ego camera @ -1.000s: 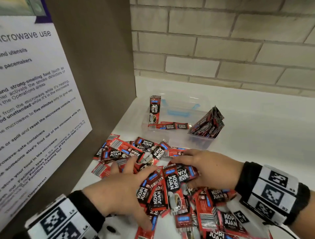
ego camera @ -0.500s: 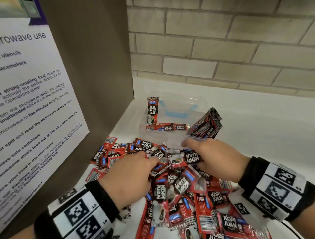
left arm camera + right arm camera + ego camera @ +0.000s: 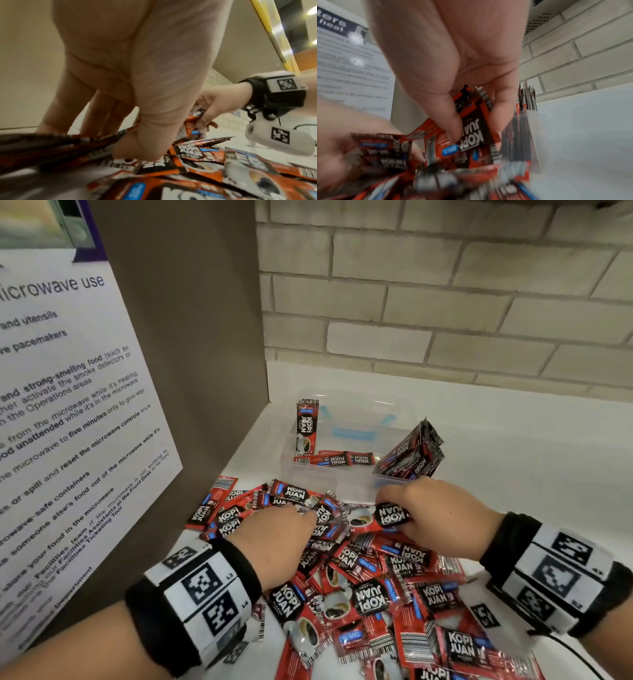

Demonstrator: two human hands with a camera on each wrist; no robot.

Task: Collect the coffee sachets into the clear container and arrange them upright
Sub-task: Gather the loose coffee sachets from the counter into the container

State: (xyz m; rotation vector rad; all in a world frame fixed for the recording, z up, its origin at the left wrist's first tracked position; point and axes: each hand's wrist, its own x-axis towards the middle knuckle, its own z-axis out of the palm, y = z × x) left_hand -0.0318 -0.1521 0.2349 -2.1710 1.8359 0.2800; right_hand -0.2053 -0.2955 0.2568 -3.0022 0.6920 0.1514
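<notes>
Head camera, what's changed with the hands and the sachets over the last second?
Both hands moved up the pile toward the clear container. The right hand now pinches a sachet near its front edge; the left hand presses on the loose sachets. The sachets already in the container stayed put.

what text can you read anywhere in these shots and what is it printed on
"KOPI JUAN": on the coffee sachets, loose in the pile and in the clear container.
"icrowave use", "and utensils", "pacemakers", "strong-smelling food", "five minutes", "Facilities Ticketing Tool": on the white notice on the left panel; its left edge is cut off.
"L3", "L4": on the left wristband.
Small print on the sachets, the barcodes and the blue labels: too small or blurred.
</notes>
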